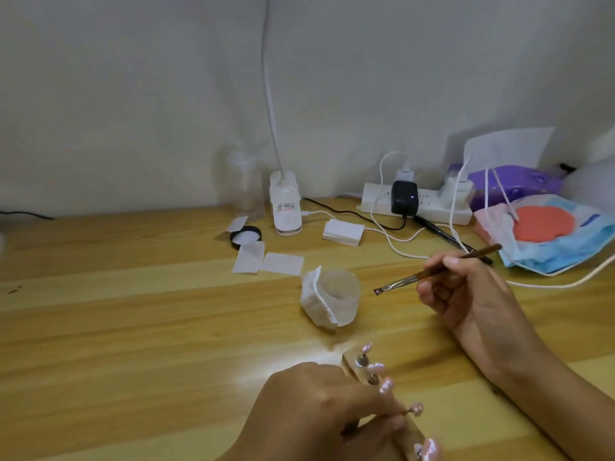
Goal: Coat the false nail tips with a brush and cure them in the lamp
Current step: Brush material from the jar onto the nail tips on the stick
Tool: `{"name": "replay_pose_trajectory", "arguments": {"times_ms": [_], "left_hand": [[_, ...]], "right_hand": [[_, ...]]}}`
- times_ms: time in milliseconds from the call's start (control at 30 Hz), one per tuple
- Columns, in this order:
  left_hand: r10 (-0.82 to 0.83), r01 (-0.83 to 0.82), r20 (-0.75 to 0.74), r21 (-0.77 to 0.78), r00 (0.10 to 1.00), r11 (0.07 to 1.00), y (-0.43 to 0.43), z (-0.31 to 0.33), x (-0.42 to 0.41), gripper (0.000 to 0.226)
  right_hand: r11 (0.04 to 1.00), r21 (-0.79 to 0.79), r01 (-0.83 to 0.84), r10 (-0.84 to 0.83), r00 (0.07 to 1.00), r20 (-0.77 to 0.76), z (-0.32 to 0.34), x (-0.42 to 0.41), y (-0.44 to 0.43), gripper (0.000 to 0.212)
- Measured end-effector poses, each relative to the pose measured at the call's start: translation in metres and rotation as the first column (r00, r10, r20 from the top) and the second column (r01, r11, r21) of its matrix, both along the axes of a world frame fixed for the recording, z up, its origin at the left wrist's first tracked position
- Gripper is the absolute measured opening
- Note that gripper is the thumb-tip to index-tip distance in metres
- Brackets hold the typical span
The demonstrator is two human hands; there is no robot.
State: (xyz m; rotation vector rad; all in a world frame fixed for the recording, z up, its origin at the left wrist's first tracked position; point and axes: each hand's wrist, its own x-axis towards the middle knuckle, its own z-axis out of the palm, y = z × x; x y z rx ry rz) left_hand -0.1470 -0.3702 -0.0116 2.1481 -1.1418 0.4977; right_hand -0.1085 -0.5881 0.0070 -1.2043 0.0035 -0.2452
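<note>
At the far left a black cable (23,214) lies on the back edge of the wooden surface (116,311). More to the right a clear plastic bottle (244,186) stands near the wall. Its black lid (245,236) lies in front of it, and white wipes (268,260) lie flat beside the lid. Just right of the bottle stands a white lamp (287,207), whose thin neck goes up out of the picture.

Low in the middle is the left hand (312,414). Its fingers are curled over a clear holder (351,362) and their tips are at the thin pin of one tip. This part is blurred, so I cannot tell the exact grip. The pink-white nail tips (376,368) stand in a row on the holder, near the front edge of the surface.

Behind the holder stands a frosted jar (342,294) with a white wipe folded over its left side. Further back lies a small white stack of pads (342,231). To the right of it a white power strip (417,207) carries a black adapter (404,196) and white plugs with cables.

The right hand (466,297) is raised to the right of the jar. Its thumb and fingers pinch a brown brush (429,272) at the middle of the handle, and the flat bristle end points left toward the jar without touching it.

At the far right lie a purple tissue pack (519,184) and a blue face mask (565,251).
</note>
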Motion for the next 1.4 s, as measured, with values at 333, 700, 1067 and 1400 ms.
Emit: {"name": "replay_pose_trajectory", "arguments": {"times_ms": [333,700,1067,1400], "left_hand": [[-0.023,-0.036,0.261,0.22,0.965,0.975,0.016,-0.001,0.004,0.026],[-0.054,-0.042,0.321,0.284,0.946,0.958,0.01,0.004,-0.011,0.038],[-0.114,0.1,0.049,0.227,0.992,0.969,-0.004,0.003,-0.021,0.017],[-0.144,0.142,-0.018,-0.071,0.989,0.987,0.006,0.002,-0.015,0.014]], "right_hand": [[1.0,0.014,-0.001,0.001,1.0,0.015,0.003,-0.003,-0.001,0.031],[1.0,0.005,0.009,-0.009,1.0,0.013,0.005,-0.003,0.0,0.041],[0.881,-0.418,0.22,-0.102,0.952,0.287,0.007,-0.02,0.01,0.02],[0.435,-0.856,0.279,0.136,0.92,0.368,0.07,-0.013,0.029,0.019]]}}
